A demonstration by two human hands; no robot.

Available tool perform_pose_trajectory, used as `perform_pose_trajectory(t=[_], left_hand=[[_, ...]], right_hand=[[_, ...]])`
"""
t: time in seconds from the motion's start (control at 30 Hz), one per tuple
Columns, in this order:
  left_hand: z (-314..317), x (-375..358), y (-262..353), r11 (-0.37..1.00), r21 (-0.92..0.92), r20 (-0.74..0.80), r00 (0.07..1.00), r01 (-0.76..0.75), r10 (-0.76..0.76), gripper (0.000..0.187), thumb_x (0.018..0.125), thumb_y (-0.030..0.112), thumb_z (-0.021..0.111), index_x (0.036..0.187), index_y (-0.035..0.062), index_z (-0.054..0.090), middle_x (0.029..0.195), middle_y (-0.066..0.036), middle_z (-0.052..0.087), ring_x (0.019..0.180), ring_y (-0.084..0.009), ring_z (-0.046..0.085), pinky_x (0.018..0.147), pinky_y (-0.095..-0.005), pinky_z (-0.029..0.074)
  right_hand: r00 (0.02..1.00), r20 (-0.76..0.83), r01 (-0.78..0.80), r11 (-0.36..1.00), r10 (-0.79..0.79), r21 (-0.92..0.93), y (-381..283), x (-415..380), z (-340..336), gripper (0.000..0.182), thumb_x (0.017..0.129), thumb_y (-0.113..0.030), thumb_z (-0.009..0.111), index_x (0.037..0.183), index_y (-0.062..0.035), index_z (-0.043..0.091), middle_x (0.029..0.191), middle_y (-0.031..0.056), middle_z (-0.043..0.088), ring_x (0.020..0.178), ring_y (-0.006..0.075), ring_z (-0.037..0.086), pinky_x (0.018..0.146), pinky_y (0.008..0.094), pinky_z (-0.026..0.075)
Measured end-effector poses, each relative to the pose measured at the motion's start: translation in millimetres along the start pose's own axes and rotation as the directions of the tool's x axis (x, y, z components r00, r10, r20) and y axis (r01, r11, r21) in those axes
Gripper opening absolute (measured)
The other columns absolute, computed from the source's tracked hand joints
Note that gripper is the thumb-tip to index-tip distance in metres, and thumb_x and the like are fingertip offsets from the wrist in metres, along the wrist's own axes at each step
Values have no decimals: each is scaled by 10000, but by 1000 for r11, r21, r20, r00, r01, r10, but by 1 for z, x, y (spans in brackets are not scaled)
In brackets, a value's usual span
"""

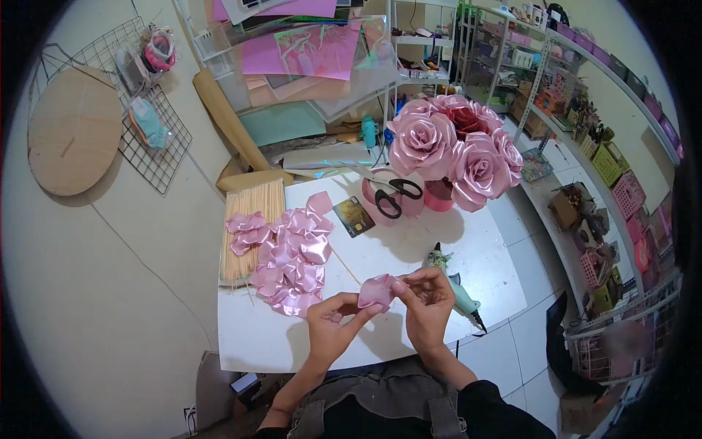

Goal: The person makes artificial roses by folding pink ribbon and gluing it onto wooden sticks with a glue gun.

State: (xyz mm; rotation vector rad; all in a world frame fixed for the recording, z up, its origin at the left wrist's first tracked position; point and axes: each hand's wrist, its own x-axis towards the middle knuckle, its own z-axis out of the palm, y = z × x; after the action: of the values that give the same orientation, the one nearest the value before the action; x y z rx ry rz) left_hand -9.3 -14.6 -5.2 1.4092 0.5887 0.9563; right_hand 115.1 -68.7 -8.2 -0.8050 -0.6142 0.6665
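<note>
Between my two hands, above the front of the white table, is a pink satin petal (376, 291). My left hand (338, 325) pinches its left, lower edge between thumb and fingers. On the other edge, my right hand (426, 304) grips it with thumb and fingertips. A thin wooden stick (345, 265) slants on the table just behind the petal. Left of my hands lies a heap of pink satin petals (292, 256), partly over a bundle of wooden sticks (252, 201). A mint-green glue gun (462, 294) rests to the right of my right hand.
Black-handled scissors (387, 197) lie across a pink ribbon roll (374, 208) beside a dark card (354, 217). A bouquet of pink satin roses (461, 150) stands at the back right of the white table (248, 340). Loaded shelves (585, 146) line the right wall.
</note>
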Motion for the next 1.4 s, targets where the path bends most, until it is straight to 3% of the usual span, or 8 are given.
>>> perform_pose_trajectory(t=[0.2, 0.53, 0.6, 0.73, 0.93, 1.0, 1.1, 1.4], left_hand=[[-11, 0, 5, 984, 156, -118, 987, -91, 110, 100, 680, -5, 673, 758, -48, 628, 678, -87, 629, 623, -111, 595, 599, -205, 458], [-16, -4, 19, 951, 293, -13, 995, -95, 103, 94, 653, -18, 686, 734, -33, 641, 677, -86, 633, 627, -106, 598, 602, -200, 459], [-12, -3, 19, 993, 61, 10, 995, -98, 98, 120, 649, -29, 687, 754, -50, 633, 717, -96, 635, 660, -125, 606, 648, -218, 477], [-6, -6, 15, 996, -75, -5, 999, -51, 51, 138, 650, -34, 687, 771, -62, 626, 750, -105, 635, 690, -139, 611, 685, -236, 486], [-7, -6, 7, 965, 190, -59, 979, -181, 195, 141, 643, -17, 694, 769, -34, 633, 718, -101, 637, 666, -141, 619, 619, -253, 492], [-5, -4, 11, 793, 416, -5, 872, -444, 490, 81, 675, -44, 647, 747, -34, 613, 682, -114, 624, 648, -185, 616, 611, -262, 490], [-6, -3, 10, 643, 463, 12, 729, -611, 684, 77, 673, -25, 650, 739, -30, 612, 680, -125, 625, 640, -213, 622, 605, -293, 502], [-7, -2, 15, 418, 607, 128, 603, -676, 788, 192, 610, -85, 626, 771, 20, 618, 721, -77, 631, 654, -222, 622, 585, -279, 508]], right_hand=[[937, 318, -135, 990, 142, -44, -14, 6, -9, 373, 704, 37, 635, 1055, 54, 511, 911, 150, 601, 850, 165, 581, 756, 261, 473], [918, 328, -138, 956, 221, -259, -15, 2, -10, 168, 712, 34, 629, 879, 54, 622, 817, 133, 627, 735, 143, 593, 683, 233, 475], [960, 244, -87, 976, 135, -197, -12, 0, -7, 131, 717, 34, 627, 847, 47, 633, 800, 118, 632, 699, 129, 586, 628, 213, 462], [986, 155, -30, 983, 59, -180, -10, -3, -6, 125, 699, 41, 634, 824, 41, 639, 765, 102, 635, 666, 115, 581, 600, 206, 452], [917, 286, 354, 896, -278, -268, -2, -3, -12, 162, 634, 69, 645, 794, 41, 637, 741, 126, 636, 663, 177, 613, 584, 238, 472], [807, 401, 537, 820, -433, -196, -3, 2, -10, 190, 627, 73, 646, 815, 44, 627, 763, 151, 634, 697, 231, 627, 596, 270, 487], [798, 407, 566, 785, -444, -252, -5, 1, -10, 218, 624, 65, 652, 838, 44, 617, 769, 161, 633, 707, 247, 630, 610, 295, 496], [719, 460, 675, 681, -521, -284, -9, 4, -8, 209, 620, 41, 663, 823, 20, 620, 766, 147, 633, 697, 239, 626, 590, 280, 492]])
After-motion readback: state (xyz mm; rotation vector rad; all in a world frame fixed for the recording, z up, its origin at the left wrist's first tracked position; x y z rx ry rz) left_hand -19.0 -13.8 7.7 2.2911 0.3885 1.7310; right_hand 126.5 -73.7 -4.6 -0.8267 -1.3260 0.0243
